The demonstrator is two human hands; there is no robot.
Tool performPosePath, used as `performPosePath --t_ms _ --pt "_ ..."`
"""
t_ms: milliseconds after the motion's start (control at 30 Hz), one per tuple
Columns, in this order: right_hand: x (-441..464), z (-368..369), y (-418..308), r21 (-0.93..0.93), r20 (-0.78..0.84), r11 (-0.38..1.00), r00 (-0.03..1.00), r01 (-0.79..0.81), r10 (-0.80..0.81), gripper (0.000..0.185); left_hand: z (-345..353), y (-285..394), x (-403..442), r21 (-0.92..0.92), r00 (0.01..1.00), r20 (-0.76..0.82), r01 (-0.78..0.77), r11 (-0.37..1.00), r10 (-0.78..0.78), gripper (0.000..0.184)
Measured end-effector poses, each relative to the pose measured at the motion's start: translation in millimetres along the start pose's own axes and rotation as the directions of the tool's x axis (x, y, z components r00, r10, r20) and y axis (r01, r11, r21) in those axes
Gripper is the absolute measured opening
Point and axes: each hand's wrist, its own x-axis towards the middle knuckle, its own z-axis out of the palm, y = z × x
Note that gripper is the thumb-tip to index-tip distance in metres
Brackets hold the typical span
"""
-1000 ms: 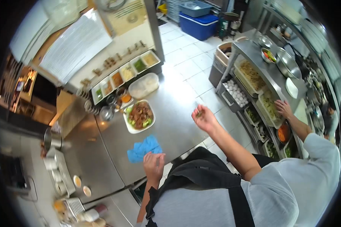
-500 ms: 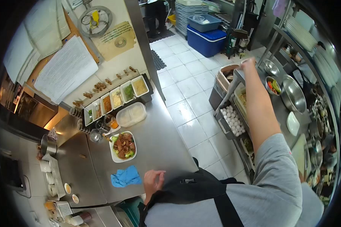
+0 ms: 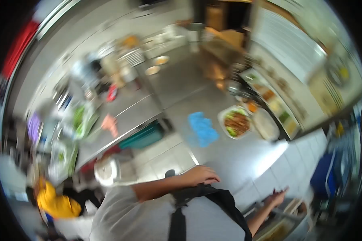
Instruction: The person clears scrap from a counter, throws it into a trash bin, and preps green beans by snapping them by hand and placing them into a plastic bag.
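Observation:
My left hand point(image 3: 203, 175) is held across the front of my waist, near the counter's edge, fingers loosely bent and nothing visible in it. Off to the right, my right hand point(image 3: 276, 197) hangs at my side with its fingers partly apart, near a bin point(image 3: 297, 209), and I see nothing in it. On the steel counter point(image 3: 237, 156) in front of me is a white square dish point(image 3: 223, 116) of browned meat with green vegetables. A crumpled blue cloth point(image 3: 204, 129) lies to its left. The view is smeared by motion.
A lidded clear tub point(image 3: 266, 125) and a row of topping containers point(image 3: 275, 106) stand right of the dish. Bagged greens point(image 3: 80, 118) and a pink cloth point(image 3: 110, 125) lie on the left counter. A person in yellow point(image 3: 56, 203) is at lower left. Two small bowls point(image 3: 161, 60) sit farther back.
My view has swung to the left, bringing the other counter and a person in yellow into sight. My right arm has come down from its forward reach. The dish and blue cloth stay on the counter.

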Motion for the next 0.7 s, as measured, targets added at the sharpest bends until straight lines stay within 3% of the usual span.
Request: performPosePath --t_ms 67,133,167,200,267,333,367,400,433,500,600,633,700 --pt "9.0 29.0 -21.1 -0.19 0.285 0.98 0.958 0.055 0.001 0.043 -11.0 -9.8 -23.3 -0.009 0.998 -0.062 0.01 1.0 -0.011 0.014" --pt "-41.7 79.9 -38.9 -0.397 0.606 0.792 0.781 0.464 -0.154 0.044 -25.7 -20.8 -50.6 -0.008 0.973 -0.23 -0.001 1.0 -0.001 0.013" --pt "-43.5 100.4 -41.4 -0.474 0.756 0.589 0.645 0.655 -0.109 0.045 -38.3 -26.2 -66.0 -0.002 0.955 -0.297 -0.018 1.0 0.017 0.013" --pt "-45.9 127.1 -35.0 -0.416 0.859 0.485 0.508 0.769 -0.069 0.042 -51.1 -32.1 -85.3 -0.005 0.935 -0.351 0.046 0.999 -0.045 0.013" --pt "-134.5 191.2 -30.9 -0.284 0.946 0.42 0.323 0.862 -0.025 0.038 -78.1 -47.4 -126.6 -0.017 0.884 -0.44 0.167 0.986 -0.157 0.014" --pt "-229.4 247.6 0.7 -0.123 0.988 0.709 0.155 0.695 0.019 0.034 -111.1 -69.1 -179.1 -0.054 0.736 -0.639 0.245 0.968 -0.222 0.013" --pt "-320.5 268.5 6.2 0.039 0.994 0.634 0.035 0.772 -0.103 0.032 -127.7 -79.2 -207.6 -0.077 0.652 -0.718 0.277 0.958 -0.246 0.012" --pt "-369.5 289.6 25.5 -0.123 0.992 0.785 0.061 0.607 0.109 0.033 -142.5 -102.3 -236.7 -0.071 0.566 -0.789 0.302 0.951 -0.239 0.011" --pt "-416.5 309.2 51.1 -0.13 0.984 0.796 -0.021 0.591 0.177 0.033 -162.1 -117.8 -265.7 -0.075 0.473 -0.85 0.329 0.941 -0.233 0.01" --pt "-523.3 342.4 117.6 0.014 0.92 0.771 -0.309 0.636 0.239 0.034 -207.2 -135.9 -325.3 -0.147 0.231 -0.926 0.51 0.847 -0.299 0.015" --pt "-661.3 357.1 177.1 0.116 0.734 0.8 -0.594 0.588 0.33 0.035 -262.1 -190.5 -425.5 -0.169 -0.133 -0.985 0.584 0.794 -0.112 0.02" --pt "-700.5 359.5 188.8 0.121 0.657 0.816 -0.662 0.565 0.36 0.035 -283.0 -192.7 -450.6 -0.229 -0.209 -0.971 0.683 0.694 -0.116 0.02" --pt "-772.2 364.2 203.9 0.196 0.565 0.882 -0.785 0.429 0.256 0.035 -318.0 -216.0 -494.3 -0.256 -0.248 -0.964 0.766 0.59 -0.095 0.019"
